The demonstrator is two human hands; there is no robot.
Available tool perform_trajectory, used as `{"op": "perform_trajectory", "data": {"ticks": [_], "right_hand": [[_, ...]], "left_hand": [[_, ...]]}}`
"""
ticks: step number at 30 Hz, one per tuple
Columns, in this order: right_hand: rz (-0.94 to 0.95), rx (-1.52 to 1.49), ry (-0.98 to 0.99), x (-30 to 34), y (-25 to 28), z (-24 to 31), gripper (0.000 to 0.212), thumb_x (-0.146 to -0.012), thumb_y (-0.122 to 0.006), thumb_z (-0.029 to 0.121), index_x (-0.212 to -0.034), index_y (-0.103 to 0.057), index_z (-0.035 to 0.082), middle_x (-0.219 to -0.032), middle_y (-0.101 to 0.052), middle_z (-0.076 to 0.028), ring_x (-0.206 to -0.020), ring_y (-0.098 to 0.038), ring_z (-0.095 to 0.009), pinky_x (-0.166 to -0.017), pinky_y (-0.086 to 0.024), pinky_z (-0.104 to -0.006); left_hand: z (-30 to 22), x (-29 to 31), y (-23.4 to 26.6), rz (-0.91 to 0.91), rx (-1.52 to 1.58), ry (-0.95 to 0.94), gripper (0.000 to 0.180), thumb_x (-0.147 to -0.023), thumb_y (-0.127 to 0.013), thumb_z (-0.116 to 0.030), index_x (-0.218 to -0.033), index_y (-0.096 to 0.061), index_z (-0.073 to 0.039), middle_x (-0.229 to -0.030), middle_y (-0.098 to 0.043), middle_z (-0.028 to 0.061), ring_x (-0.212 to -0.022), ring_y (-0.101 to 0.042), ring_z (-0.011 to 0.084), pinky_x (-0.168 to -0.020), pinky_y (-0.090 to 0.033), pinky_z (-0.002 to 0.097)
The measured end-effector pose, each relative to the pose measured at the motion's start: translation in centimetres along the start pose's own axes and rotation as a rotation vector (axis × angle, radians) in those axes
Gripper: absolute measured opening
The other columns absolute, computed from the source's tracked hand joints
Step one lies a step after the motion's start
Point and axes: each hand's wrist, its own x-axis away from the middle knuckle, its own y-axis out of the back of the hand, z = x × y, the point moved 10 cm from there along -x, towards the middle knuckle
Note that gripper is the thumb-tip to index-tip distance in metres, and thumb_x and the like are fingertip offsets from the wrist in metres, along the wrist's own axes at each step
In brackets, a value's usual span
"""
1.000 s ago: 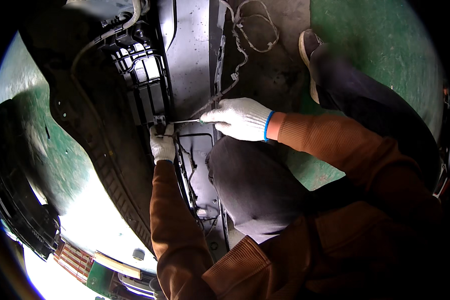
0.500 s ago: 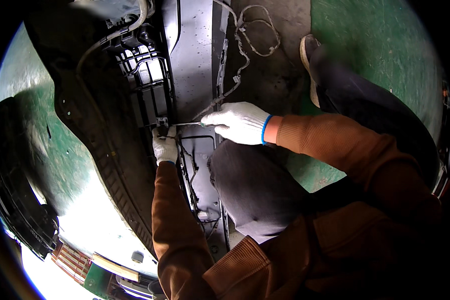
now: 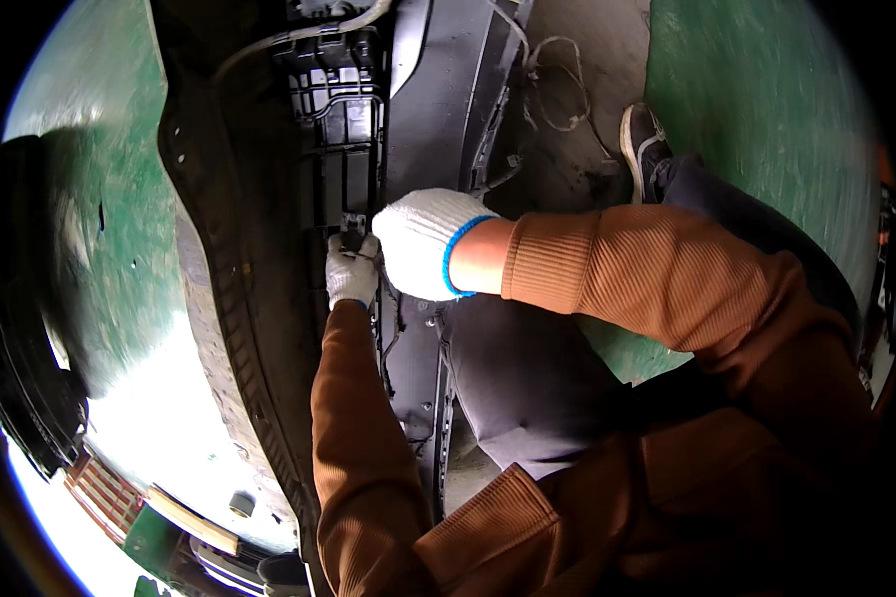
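My left hand (image 3: 349, 277), in a white knit glove, grips a small dark part with thumb and fingers at the edge of the black plastic frame (image 3: 340, 174). A small grey clip (image 3: 352, 221) sits just beyond its fingertips. My right hand (image 3: 426, 244), gloved with a blue cuff, is closed close beside the left fingers, its back turned up. The screwdriver with a thin metal shaft, seen in it a moment before, is now hidden behind that hand.
A long dark panel (image 3: 254, 298) with a wavy edge runs along the left. Beside the frame lies a grey metal panel (image 3: 433, 109). A looped wire harness (image 3: 567, 95) rests on the floor beyond my right hand. My knee (image 3: 528, 368) is close by on the right.
The right hand has moved left to the left hand and turned over, so the screwdriver shaft no longer shows. The left hand stays at the frame. The whole view has shifted slightly.
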Motion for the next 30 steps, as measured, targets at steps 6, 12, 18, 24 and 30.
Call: {"op": "perform_trajectory", "data": {"ticks": [6,12,18,24,30], "right_hand": [[0.043,0.240,0.114,-1.3,1.4,4.0,0.023,-0.084,-0.062,0.013,-0.085,-0.081,-0.001,-0.084,-0.075,-0.023,-0.075,-0.073,-0.039,-0.069,-0.059,-0.0476],[0.135,0.520,0.293,-4.0,-0.2,9.4,0.022,-0.082,-0.066,0.012,-0.093,-0.082,0.002,-0.091,-0.078,-0.018,-0.081,-0.075,-0.037,-0.075,-0.061,-0.0444],[0.237,0.750,0.311,-5.2,-2.5,10.0,0.025,-0.084,-0.068,0.014,-0.102,-0.082,0.004,-0.100,-0.080,-0.017,-0.090,-0.077,-0.036,-0.081,-0.062,-0.0433],[0.204,0.896,0.407,-4.3,-2.3,9.8,0.024,-0.089,-0.068,0.018,-0.105,-0.082,0.007,-0.105,-0.080,-0.014,-0.096,-0.077,-0.035,-0.084,-0.063,-0.0435],[0.110,0.758,0.319,-4.5,-1.7,9.3,0.023,-0.090,-0.067,0.017,-0.104,-0.083,0.007,-0.103,-0.080,-0.014,-0.093,-0.077,-0.035,-0.083,-0.062,-0.0429]], "left_hand": [[-3.3,0.9,0.5,-0.079,-0.451,0.082,0.061,-0.094,-0.070,-0.040,-0.139,-0.056,-0.002,-0.127,-0.069,0.0289,-0.124,-0.064,0.0440,-0.101,-0.053,0.0480],[3.1,-1.2,1.5,-0.040,-0.481,-0.104,0.060,-0.095,-0.069,-0.040,-0.142,-0.056,-0.004,-0.134,-0.066,0.0287,-0.128,-0.062,0.0436,-0.102,-0.053,0.0475],[-1.2,0.0,-1.7,0.160,-0.859,-0.317,0.055,-0.107,-0.047,-0.047,-0.149,-0.055,-0.014,-0.156,-0.054,0.0132,-0.145,-0.048,0.0341,-0.117,-0.041,0.0449],[1.7,-2.5,-0.9,0.037,-0.601,-0.196,0.066,-0.098,-0.060,-0.051,-0.145,-0.055,-0.005,-0.141,-0.062,0.0266,-0.133,-0.057,0.0434,-0.106,-0.050,0.0483],[3.3,-3.5,-0.1,0.056,-0.441,-0.227,0.068,-0.106,-0.041,-0.053,-0.150,-0.048,-0.002,-0.148,-0.056,0.0273,-0.139,-0.051,0.0433,-0.113,-0.044,0.0466]]}}
